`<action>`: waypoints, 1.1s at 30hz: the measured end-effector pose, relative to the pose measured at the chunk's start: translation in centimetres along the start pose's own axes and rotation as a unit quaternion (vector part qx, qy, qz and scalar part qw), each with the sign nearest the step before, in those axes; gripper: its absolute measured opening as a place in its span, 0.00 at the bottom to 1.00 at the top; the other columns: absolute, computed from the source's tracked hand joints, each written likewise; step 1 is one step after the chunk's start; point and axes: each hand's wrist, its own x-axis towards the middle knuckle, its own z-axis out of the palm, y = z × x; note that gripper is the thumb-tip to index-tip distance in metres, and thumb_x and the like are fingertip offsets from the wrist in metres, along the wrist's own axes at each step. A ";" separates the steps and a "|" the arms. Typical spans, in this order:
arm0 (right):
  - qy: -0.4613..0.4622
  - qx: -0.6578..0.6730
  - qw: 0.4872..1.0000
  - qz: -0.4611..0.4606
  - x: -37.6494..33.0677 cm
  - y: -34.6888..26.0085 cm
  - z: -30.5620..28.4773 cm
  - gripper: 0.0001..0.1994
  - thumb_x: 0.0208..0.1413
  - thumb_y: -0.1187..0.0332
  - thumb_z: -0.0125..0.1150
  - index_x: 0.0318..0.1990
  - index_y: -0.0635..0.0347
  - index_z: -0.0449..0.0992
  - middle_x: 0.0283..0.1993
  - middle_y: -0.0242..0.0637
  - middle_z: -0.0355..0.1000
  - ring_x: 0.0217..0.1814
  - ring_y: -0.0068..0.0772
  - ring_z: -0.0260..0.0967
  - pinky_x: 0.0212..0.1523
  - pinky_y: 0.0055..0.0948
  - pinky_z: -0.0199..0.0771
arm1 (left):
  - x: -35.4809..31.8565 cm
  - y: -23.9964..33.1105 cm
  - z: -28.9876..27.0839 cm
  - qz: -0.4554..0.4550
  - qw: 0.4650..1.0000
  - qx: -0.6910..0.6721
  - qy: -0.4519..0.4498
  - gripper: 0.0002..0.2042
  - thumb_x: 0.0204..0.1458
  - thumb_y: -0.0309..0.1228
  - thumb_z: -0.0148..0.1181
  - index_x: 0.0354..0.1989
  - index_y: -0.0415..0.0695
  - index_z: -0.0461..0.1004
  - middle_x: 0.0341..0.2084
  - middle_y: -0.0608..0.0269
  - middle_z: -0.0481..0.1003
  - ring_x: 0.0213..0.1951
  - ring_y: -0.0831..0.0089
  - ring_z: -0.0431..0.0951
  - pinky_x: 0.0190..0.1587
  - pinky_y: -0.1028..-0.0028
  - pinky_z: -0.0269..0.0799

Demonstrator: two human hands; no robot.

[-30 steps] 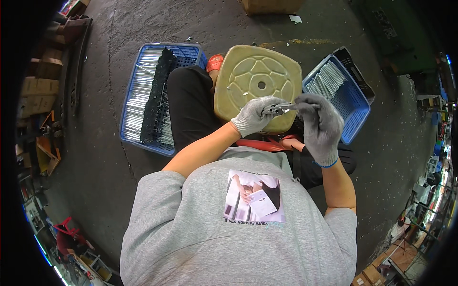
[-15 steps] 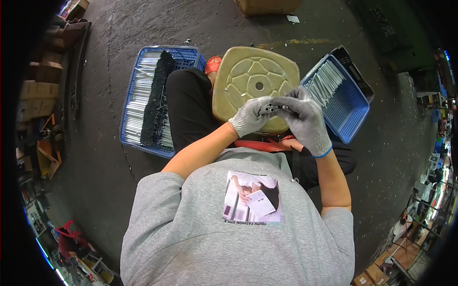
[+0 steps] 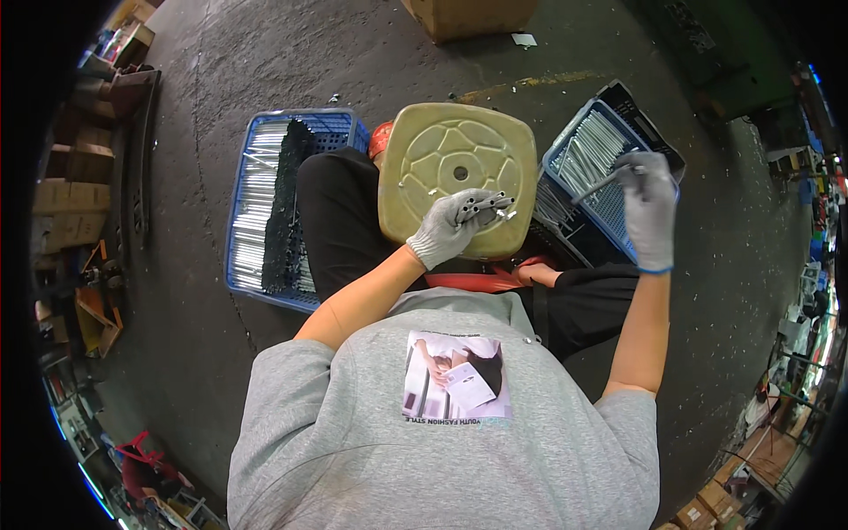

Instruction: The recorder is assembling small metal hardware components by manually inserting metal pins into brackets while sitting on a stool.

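In the head view, a small bunch of metal rods (image 3: 481,207) is gripped in the gloved left hand (image 3: 450,225), over the yellow stool (image 3: 424,168). One thin rod (image 3: 596,185) is pinched by the right hand (image 3: 649,212), above the blue crate (image 3: 609,212) on the right. The bunch is best kept level and tight, so the rod can be slid in straight.

Bundle of short metal tubes (image 3: 481,208) in my left hand (image 3: 450,228), lying level over stool; single thin rod (image 3: 599,184) tilted in my right hand (image 3: 649,208).

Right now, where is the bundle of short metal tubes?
In the head view, the bundle of metal tubes is gripped in the gloved left hand, just above the tan plastic stool, left of the right-side blue crate.
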 end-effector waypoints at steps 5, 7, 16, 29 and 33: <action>-0.147 -0.307 0.938 0.063 -5.9 9.7 7.5 0.08 0.50 0.75 0.62 0.38 0.54 0.75 0.41 0.36 0.71 0.29 0.35 0.71 0.28 0.29 0.72 | -0.2 -0.1 0.2 -0.024 0.999 -0.041 0.006 0.15 0.56 0.13 0.48 0.50 0.37 0.72 0.42 0.61 0.80 0.41 0.75 0.79 0.44 0.80 0.75; -0.218 -0.341 0.908 0.108 -6.7 12.1 9.3 0.09 0.50 0.74 0.61 0.40 0.55 0.76 0.40 0.37 0.72 0.30 0.39 0.72 0.31 0.31 0.74 | -0.3 0.0 0.1 -0.035 0.998 -0.048 0.007 0.15 0.56 0.13 0.47 0.50 0.37 0.72 0.42 0.61 0.80 0.41 0.75 0.79 0.44 0.80 0.75; -0.046 0.470 0.852 0.227 -2.6 -2.4 6.8 0.09 0.62 0.67 0.57 0.40 0.63 0.79 0.35 0.36 0.76 0.28 0.28 0.73 0.32 0.24 0.72 | -0.3 0.1 -0.1 -0.038 0.996 -0.082 0.016 0.14 0.57 0.15 0.47 0.50 0.37 0.72 0.40 0.62 0.80 0.37 0.76 0.78 0.42 0.80 0.74; -0.030 0.328 0.906 0.267 -1.1 -10.2 6.1 0.11 0.63 0.65 0.57 0.37 0.64 0.80 0.25 0.30 0.74 0.23 0.18 0.66 0.27 0.17 0.67 | -0.9 -0.5 -0.1 -0.041 0.995 -0.082 0.041 0.14 0.57 0.14 0.48 0.49 0.37 0.73 0.40 0.60 0.79 0.38 0.74 0.80 0.44 0.78 0.75; -0.036 0.302 0.922 0.241 -1.2 -10.3 6.1 0.10 0.63 0.67 0.58 0.36 0.64 0.80 0.24 0.30 0.74 0.22 0.18 0.66 0.26 0.18 0.66 | -0.9 -0.8 -0.2 -0.039 0.997 -0.060 0.037 0.14 0.56 0.13 0.49 0.49 0.37 0.73 0.41 0.59 0.79 0.40 0.73 0.80 0.45 0.78 0.76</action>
